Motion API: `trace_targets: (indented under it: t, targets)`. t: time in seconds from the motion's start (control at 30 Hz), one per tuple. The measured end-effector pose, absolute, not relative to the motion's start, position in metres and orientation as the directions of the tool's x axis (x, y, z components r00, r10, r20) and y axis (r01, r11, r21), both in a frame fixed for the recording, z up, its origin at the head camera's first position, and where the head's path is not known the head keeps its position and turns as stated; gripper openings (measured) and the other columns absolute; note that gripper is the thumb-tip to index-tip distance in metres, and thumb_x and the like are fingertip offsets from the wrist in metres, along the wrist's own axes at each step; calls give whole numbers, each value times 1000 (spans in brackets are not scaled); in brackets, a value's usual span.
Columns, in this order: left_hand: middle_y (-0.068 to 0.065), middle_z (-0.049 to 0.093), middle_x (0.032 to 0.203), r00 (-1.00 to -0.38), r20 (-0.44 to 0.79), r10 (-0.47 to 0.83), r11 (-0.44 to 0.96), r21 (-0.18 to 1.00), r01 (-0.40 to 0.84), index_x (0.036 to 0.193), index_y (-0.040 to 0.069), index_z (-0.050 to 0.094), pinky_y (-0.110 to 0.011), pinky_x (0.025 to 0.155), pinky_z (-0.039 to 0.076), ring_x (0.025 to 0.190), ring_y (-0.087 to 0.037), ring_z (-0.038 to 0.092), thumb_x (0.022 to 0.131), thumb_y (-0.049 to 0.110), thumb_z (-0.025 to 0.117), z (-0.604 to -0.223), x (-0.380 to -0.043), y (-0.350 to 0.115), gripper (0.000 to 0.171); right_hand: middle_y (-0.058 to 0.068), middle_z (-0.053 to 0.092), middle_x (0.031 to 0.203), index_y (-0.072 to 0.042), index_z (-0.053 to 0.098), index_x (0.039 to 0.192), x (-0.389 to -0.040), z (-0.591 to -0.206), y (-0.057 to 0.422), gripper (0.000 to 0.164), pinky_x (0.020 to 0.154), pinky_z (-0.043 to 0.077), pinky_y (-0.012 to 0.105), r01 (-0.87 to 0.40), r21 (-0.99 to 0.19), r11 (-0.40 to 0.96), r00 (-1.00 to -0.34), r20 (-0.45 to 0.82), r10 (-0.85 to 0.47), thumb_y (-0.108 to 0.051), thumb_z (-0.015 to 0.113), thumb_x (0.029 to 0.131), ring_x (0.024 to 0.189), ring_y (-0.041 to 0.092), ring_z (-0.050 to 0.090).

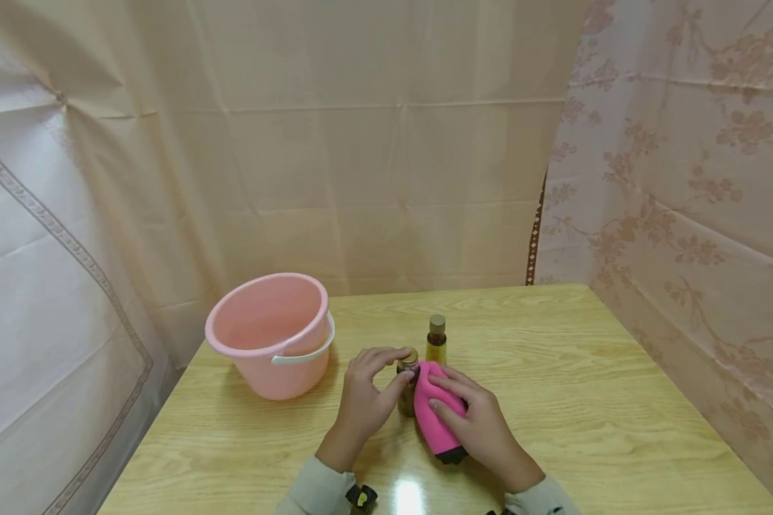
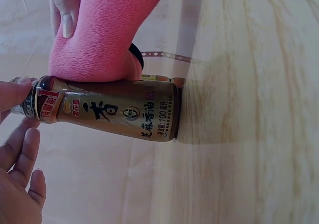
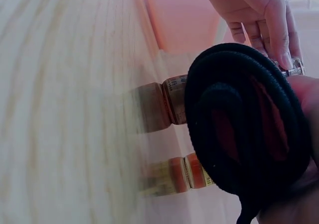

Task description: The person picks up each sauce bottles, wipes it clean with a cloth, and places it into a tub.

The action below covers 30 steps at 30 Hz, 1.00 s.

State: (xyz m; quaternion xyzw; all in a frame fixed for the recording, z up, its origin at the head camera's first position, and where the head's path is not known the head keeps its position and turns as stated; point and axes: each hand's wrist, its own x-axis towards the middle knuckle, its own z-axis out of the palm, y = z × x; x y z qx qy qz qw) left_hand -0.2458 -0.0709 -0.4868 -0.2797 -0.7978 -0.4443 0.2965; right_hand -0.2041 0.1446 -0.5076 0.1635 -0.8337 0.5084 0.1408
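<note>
My left hand (image 1: 363, 395) pinches the neck of a dark sesame oil bottle (image 2: 114, 109), just under its cap, between thumb and fingers. That bottle stands upright on the table. A pink plush cloth (image 1: 434, 411) with black edging, folded into a roll, is held by my right hand (image 1: 479, 422). Its pink side lies against the bottle in the left wrist view. In the right wrist view the cloth's black rolled end (image 3: 239, 119) hides part of the bottle. Just behind the cloth stands a second bottle (image 1: 436, 343), with a brown cap and yellow label, partly covered.
To the left on the wooden table (image 1: 586, 372) stands a pink bucket (image 1: 283, 375) with a white handle (image 1: 309, 355). A beige curtain (image 1: 373, 157) hangs behind the table, and a floral curtain (image 1: 696, 179) lines its right side.
</note>
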Motion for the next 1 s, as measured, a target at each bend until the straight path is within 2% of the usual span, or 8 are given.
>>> trace_targets:
  t: [0.2,0.43,0.6,1.0]
  targets:
    - [8,74,118,-654,734,180,448,531,719,122,25,76,-46,92,46,102,-16,67,92,22,80,-489,-246,-72,30,8,58,150,-22,73,131,-204,-506,144,38,101,53,40,-377,-807,455,-925,351,-146,-22,79,94,136,30,57]
    - [13,73,121,-664,724,188,430,547,718,123,26,75,-49,97,45,110,-12,64,92,22,80,-489,-248,-71,32,6,57,151,-24,72,131,-205,-508,144,38,109,47,51,-297,-799,523,-955,258,-149,-23,78,94,141,32,52]
    - [13,73,121,-678,712,183,431,562,706,124,28,75,-53,99,43,113,-13,63,89,27,84,-490,-248,-71,35,8,59,150,-19,71,134,-205,-510,144,40,111,44,55,-258,-796,547,-966,210,-150,-21,77,95,142,35,51]
    - [19,71,118,-727,663,178,444,605,661,124,33,74,-48,99,44,109,-7,63,89,30,83,-488,-246,-71,36,8,57,151,-17,70,136,-205,-510,144,42,111,44,54,-298,-775,557,-955,247,-167,-21,77,95,142,35,51]
